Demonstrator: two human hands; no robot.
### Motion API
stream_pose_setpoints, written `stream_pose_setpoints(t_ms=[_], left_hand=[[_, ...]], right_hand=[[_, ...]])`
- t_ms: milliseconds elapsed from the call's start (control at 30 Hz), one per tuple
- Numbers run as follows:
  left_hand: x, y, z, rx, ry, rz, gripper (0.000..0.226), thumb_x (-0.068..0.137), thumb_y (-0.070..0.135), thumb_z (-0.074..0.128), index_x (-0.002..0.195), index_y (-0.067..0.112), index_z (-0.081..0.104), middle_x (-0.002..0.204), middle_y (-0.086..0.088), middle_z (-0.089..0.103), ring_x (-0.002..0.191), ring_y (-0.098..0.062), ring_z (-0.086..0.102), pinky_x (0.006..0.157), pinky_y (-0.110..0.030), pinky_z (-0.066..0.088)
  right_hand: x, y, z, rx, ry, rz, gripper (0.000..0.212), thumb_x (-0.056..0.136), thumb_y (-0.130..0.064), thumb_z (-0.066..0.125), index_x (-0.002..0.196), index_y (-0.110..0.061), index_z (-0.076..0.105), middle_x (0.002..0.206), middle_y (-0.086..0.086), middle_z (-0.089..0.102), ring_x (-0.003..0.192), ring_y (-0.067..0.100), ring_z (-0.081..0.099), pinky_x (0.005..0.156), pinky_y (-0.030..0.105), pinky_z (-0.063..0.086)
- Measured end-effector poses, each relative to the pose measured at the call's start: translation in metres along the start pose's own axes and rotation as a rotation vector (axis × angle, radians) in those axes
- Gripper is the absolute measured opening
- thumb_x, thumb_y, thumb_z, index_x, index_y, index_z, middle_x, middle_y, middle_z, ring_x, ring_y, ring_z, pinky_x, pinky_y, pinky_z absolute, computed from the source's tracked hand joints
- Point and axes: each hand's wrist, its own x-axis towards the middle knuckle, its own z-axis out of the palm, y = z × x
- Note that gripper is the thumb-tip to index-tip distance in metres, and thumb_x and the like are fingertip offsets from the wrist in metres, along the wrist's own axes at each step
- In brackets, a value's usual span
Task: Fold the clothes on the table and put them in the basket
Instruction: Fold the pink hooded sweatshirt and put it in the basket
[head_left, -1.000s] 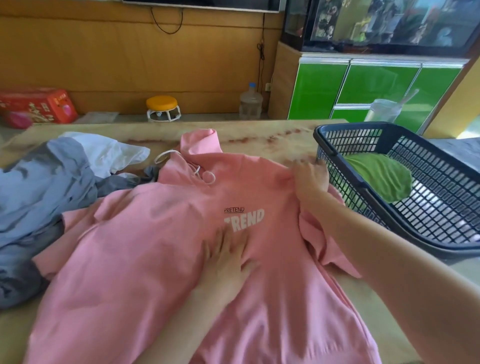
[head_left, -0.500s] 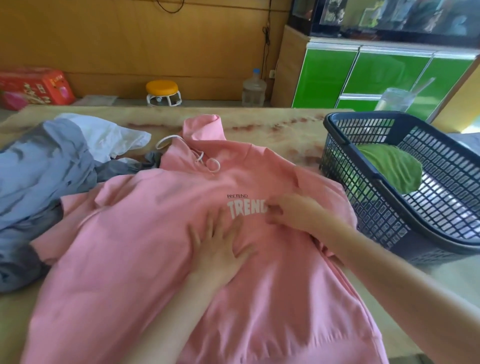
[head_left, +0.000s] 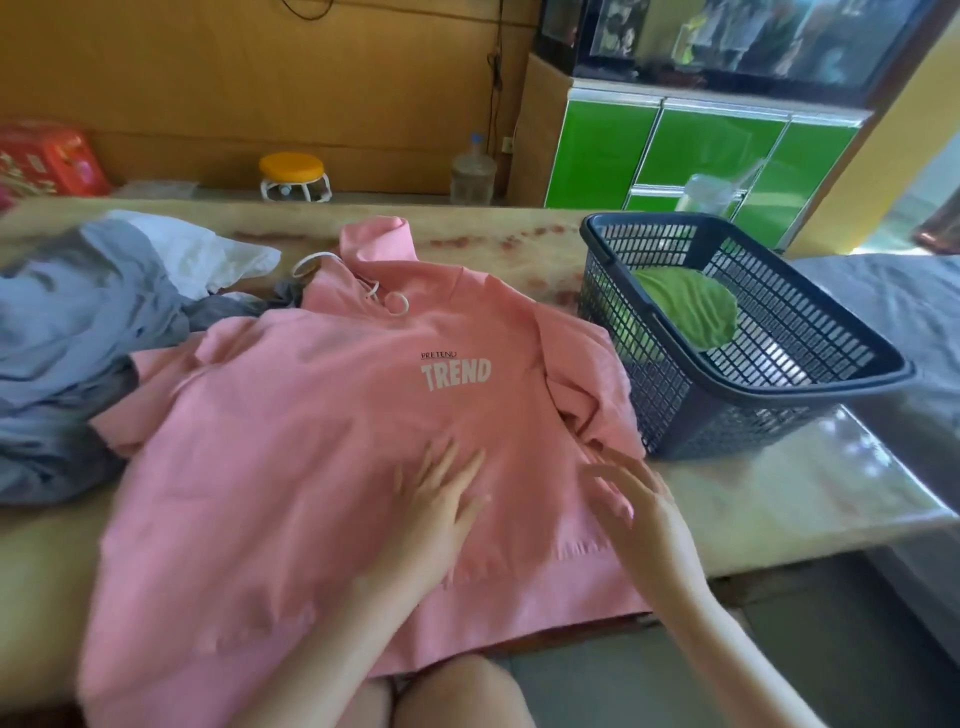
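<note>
Your left hand (head_left: 436, 499) lies flat, fingers spread, on the pink hoodie (head_left: 322, 441) laid across the counter (head_left: 753, 488). Your right hand (head_left: 634, 501), fingers straight and empty, is over its right edge, near the basket (head_left: 805, 378).

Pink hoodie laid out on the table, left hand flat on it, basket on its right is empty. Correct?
No: the basket isn't empty. The head view shows a green garment lying in it. The rest holds: the pink hoodie is laid out on the table, left hand flat on it.
</note>
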Motion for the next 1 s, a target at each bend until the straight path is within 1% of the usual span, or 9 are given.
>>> stream_pose_setpoints(t_ms=[100,167,433,500,600,667,767,867,1000], left_hand=[[-0.024,0.019,0.006,-0.016,-0.056,0.057,0.054,0.099,0.045,0.034,0.148,0.039,0.014,0.159,0.010,0.001,0.145,-0.008,-0.010,0.116,-0.039,-0.005],[-0.033,0.023,0.009,0.003,-0.086,0.086,0.053,0.099,0.046,0.033,0.148,0.040,0.013,0.158,0.014,0.002,0.144,-0.005,-0.012,0.116,-0.040,-0.007],[-0.051,0.041,0.025,0.121,-0.171,0.078,0.059,0.097,0.054,0.031,0.149,0.038,0.009,0.159,0.007,0.000,0.144,-0.012,-0.016,0.117,-0.051,-0.005],[-0.053,0.043,0.031,0.192,-0.204,0.070,0.076,0.085,0.072,0.022,0.150,0.036,0.003,0.160,0.003,-0.004,0.144,-0.015,-0.018,0.115,-0.053,-0.009],[-0.053,0.042,0.036,0.266,-0.240,0.075,0.121,0.047,0.096,0.015,0.149,0.036,-0.007,0.159,0.002,-0.012,0.144,-0.019,-0.021,0.111,-0.055,-0.013],[-0.052,0.040,0.036,0.267,-0.264,0.071,0.124,0.042,0.093,0.016,0.149,0.036,-0.012,0.157,0.004,-0.019,0.143,-0.021,-0.024,0.111,-0.057,-0.013],[-0.048,0.035,0.037,0.320,-0.310,0.096,0.131,0.039,0.098,0.026,0.146,0.037,-0.019,0.149,0.007,-0.033,0.140,-0.028,-0.028,0.110,-0.062,-0.013],[-0.049,0.031,0.039,0.373,-0.289,0.115,0.119,0.057,0.086,0.044,0.146,0.038,-0.019,0.150,0.009,-0.034,0.139,-0.029,-0.030,0.109,-0.063,-0.015],[-0.058,0.035,0.031,0.351,-0.282,0.140,0.098,0.081,0.050,0.058,0.148,0.039,-0.013,0.155,0.007,-0.025,0.143,-0.027,-0.023,0.112,-0.060,-0.011]], right_hand=[[-0.038,0.016,-0.009,0.239,0.068,0.241,0.033,0.093,-0.014,0.057,0.118,-0.036,0.059,0.114,-0.011,0.059,0.108,0.016,0.055,0.088,0.029,0.046],[-0.052,0.021,-0.009,0.315,0.026,0.253,0.041,0.092,-0.006,0.054,0.115,-0.040,0.058,0.104,-0.017,0.058,0.101,0.009,0.056,0.082,0.023,0.046],[-0.068,0.024,-0.022,0.442,0.083,0.411,0.033,0.087,-0.011,0.066,0.117,-0.023,0.063,0.102,-0.001,0.067,0.080,0.010,0.067,0.057,0.010,0.048],[-0.069,0.024,-0.023,0.500,0.090,0.450,0.032,0.084,-0.014,0.070,0.114,-0.023,0.063,0.095,0.000,0.070,0.079,0.013,0.069,0.058,0.012,0.049],[-0.068,0.022,-0.032,0.522,0.083,0.439,0.031,0.082,-0.010,0.071,0.110,-0.020,0.066,0.080,0.002,0.072,0.075,0.019,0.069,0.066,0.028,0.054],[-0.072,0.021,-0.041,0.463,0.097,0.386,0.023,0.084,-0.013,0.069,0.104,-0.026,0.068,0.073,-0.001,0.071,0.071,0.017,0.068,0.062,0.033,0.054],[-0.080,0.023,-0.050,0.373,0.066,0.343,0.022,0.088,-0.012,0.064,0.100,-0.030,0.066,0.071,-0.002,0.068,0.062,0.014,0.066,0.054,0.028,0.051],[-0.081,0.027,-0.043,0.246,-0.048,0.380,0.021,0.091,-0.011,0.059,0.102,-0.028,0.064,0.074,-0.003,0.066,0.062,0.017,0.066,0.055,0.031,0.054],[-0.082,0.030,-0.032,0.132,-0.088,0.388,0.019,0.095,-0.018,0.052,0.104,-0.032,0.059,0.088,-0.002,0.064,0.074,0.018,0.065,0.061,0.041,0.057]])
